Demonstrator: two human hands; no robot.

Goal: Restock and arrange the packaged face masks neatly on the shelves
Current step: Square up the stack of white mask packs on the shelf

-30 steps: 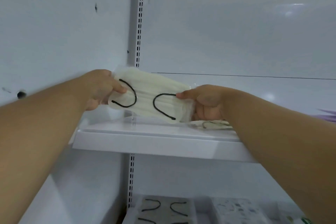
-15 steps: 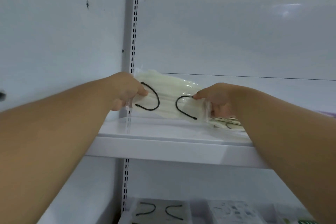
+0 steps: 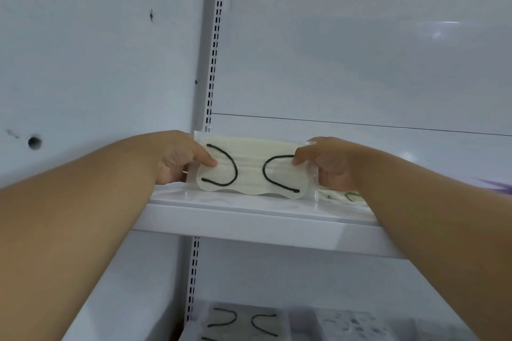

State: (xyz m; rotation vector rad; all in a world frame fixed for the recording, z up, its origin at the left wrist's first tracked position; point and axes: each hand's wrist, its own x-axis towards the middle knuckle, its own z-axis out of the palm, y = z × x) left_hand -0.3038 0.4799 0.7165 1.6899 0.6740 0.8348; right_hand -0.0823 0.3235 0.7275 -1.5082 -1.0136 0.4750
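Observation:
A clear packet with a cream face mask and black ear loops (image 3: 250, 166) stands upright on its long edge on the white shelf (image 3: 249, 219), near the left upright. My left hand (image 3: 180, 159) pinches the packet's left end, thumb on the front. My right hand (image 3: 325, 163) pinches its right end the same way. Another cream mask packet (image 3: 343, 196) lies flat on the shelf just right of it, mostly hidden by my right forearm.
A slotted metal upright (image 3: 214, 63) runs up the back wall behind the packet. On the lower shelf lie a black-looped mask packet (image 3: 241, 321) and a patterned packet (image 3: 354, 324). Something purple (image 3: 496, 185) shows at the right edge.
Both hands have turned the packet from a tilt to level and upright and brought its lower edge down to the shelf surface. The camera view has shifted slightly.

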